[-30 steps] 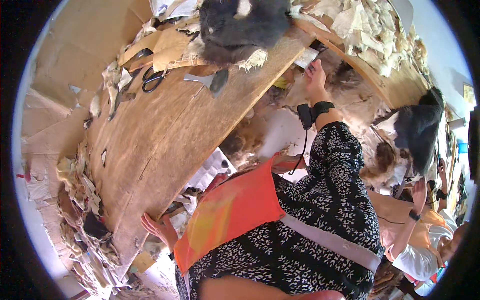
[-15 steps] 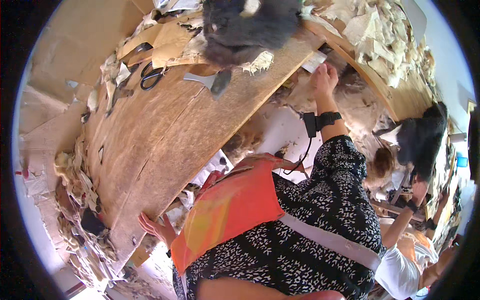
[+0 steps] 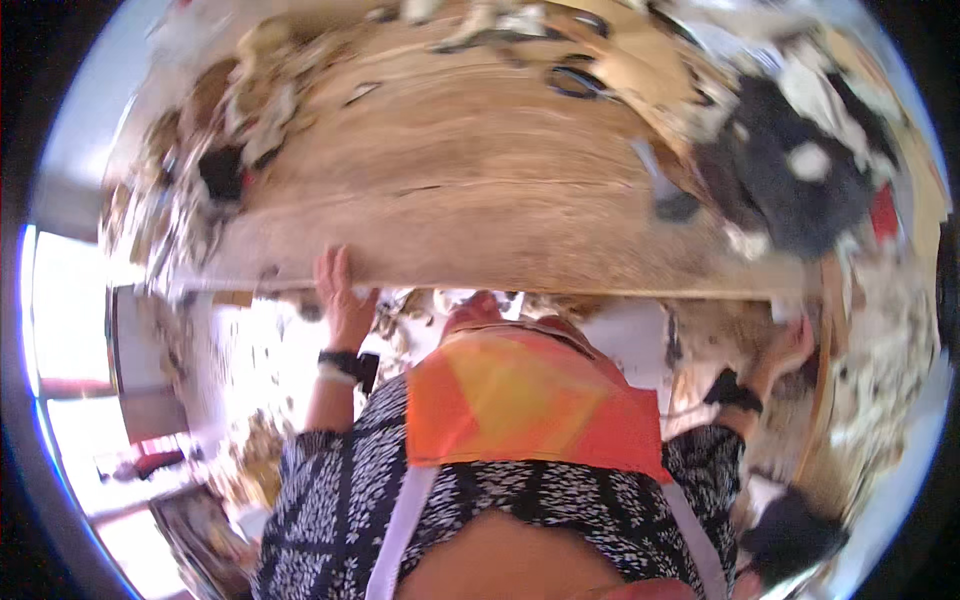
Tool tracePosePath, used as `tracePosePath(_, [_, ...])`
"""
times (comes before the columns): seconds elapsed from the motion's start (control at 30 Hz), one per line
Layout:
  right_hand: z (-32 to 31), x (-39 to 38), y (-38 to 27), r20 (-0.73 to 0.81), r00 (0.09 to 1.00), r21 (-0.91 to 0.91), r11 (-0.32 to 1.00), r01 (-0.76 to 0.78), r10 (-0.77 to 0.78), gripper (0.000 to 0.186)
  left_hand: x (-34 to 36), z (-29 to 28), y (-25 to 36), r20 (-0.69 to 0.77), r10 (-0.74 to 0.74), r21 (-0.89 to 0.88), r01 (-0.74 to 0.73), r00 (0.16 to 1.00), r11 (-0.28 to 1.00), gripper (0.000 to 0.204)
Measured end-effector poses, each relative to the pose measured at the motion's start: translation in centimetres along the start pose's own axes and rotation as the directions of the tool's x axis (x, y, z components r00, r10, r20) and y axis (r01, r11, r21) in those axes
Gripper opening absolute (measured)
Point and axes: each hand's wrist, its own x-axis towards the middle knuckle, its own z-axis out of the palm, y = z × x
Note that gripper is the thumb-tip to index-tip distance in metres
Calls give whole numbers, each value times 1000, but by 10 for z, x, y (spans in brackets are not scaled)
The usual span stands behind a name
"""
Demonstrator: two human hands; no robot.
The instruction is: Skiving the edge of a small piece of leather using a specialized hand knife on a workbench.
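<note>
My left hand (image 3: 345,300) rests at the near edge of the wooden table (image 3: 480,230), its stretched fingers lying on the top and nothing in them. Off the table's right end, low beside a wooden board, is my right hand (image 3: 790,348). Motion smears its fingers, so I cannot make out a grip; a small pale piece (image 3: 788,308) shows just above it. On the right of the tabletop lie a flat metal blade tool (image 3: 665,185), black-handled scissors (image 3: 577,78) and a black fur pelt (image 3: 800,165) with a white patch.
Fur scraps (image 3: 265,100) are heaped along the table's left end. Tan card or hide pieces (image 3: 640,70) lie at the far right. A pile of pale scraps (image 3: 880,350) covers the right side surface, with dark fur (image 3: 795,535) below. My orange apron (image 3: 530,400) hangs near the table edge.
The view has swung left, so the table now runs straight across. My left hand's fingers now lie over the table edge; my right hand stays by the table's right end.
</note>
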Motion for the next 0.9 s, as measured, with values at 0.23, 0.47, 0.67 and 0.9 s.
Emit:
tracePosePath(0.23, [-39, -7, 5, -4, 998, -20, 998, -67, 67, 27, -14, -32, -23, -7, -14, -47, 13, 1000, 999, 90])
tracePosePath(0.47, [-30, -8, 16, 43, 988, 55, 987, -150, 148, 29, -14, -36, -30, -8, -20, -42, 20, 1000, 999, 93])
tracePosePath(0.67, [-6, -7, 17, 41, 993, -58, 992, -110, 113, 26, -17, -38, -26, -16, -35, -17, 35, 999, 999, 91])
tracePosePath(0.9, [-14, -9, 10, 152, 987, 110, 991, -75, 58, 29, -22, -40, -25, -11, -37, -58, 36, 999, 998, 90])
